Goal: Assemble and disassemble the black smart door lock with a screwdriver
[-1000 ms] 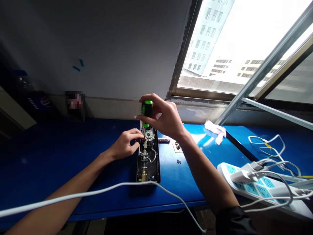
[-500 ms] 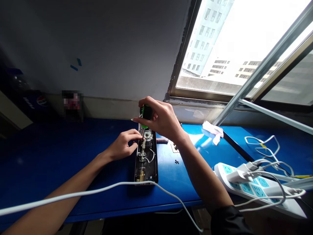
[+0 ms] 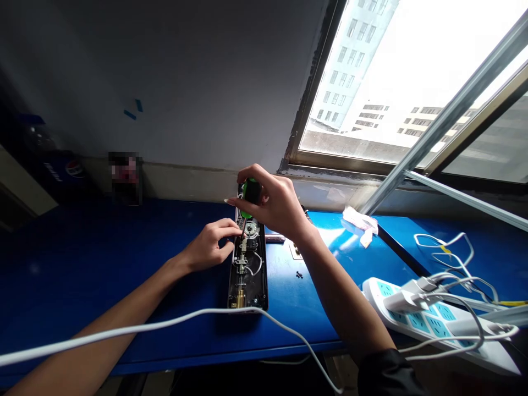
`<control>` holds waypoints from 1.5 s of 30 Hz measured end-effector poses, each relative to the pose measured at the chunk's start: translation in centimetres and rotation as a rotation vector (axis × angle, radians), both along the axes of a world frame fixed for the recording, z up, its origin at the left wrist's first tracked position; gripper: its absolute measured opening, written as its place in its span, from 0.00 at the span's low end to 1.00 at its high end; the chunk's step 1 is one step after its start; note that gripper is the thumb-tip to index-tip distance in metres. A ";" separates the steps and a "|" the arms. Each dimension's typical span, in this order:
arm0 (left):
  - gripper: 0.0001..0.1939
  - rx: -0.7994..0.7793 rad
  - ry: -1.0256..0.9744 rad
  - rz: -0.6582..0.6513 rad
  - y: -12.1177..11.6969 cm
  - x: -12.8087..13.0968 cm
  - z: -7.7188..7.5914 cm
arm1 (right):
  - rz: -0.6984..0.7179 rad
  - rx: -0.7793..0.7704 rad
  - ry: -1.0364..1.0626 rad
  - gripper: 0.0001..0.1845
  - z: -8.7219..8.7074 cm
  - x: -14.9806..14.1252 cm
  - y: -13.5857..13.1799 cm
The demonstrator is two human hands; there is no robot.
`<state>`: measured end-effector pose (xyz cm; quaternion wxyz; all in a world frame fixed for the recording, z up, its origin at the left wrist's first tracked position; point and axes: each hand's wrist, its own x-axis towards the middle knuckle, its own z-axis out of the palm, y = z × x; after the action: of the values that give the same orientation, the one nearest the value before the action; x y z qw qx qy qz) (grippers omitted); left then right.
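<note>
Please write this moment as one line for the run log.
left hand: at lock edge | right hand: grips screwdriver, tip in lock

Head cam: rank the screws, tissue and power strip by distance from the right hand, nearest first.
From the right hand:
1. Small screws, on the blue tabletop, just below and right of the hand.
2. Tissue, further right, by the window.
3. Power strip, farthest, at lower right.
</note>
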<state>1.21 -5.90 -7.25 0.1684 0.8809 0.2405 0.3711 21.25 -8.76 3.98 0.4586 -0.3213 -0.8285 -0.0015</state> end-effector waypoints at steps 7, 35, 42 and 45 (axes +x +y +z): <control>0.16 -0.008 -0.008 0.011 -0.1 0.0 0.1 | 0.047 0.001 0.011 0.13 -0.1 -0.2 -0.2; 0.19 0.143 0.142 0.086 0.2 -1.3 1.0 | 0.044 -0.047 -0.068 0.09 0.9 0.8 -0.1; 0.17 0.166 0.156 0.120 -0.1 -1.2 1.2 | 0.057 -0.078 -0.091 0.21 0.7 0.8 0.1; 0.18 0.165 0.156 0.115 0.1 -1.2 1.2 | 0.064 -0.045 -0.077 0.13 0.6 0.6 0.1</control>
<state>-0.02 -5.78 -6.04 0.0546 0.9028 0.2715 0.3291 21.85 -8.66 4.55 0.4189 -0.3047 -0.8552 0.0196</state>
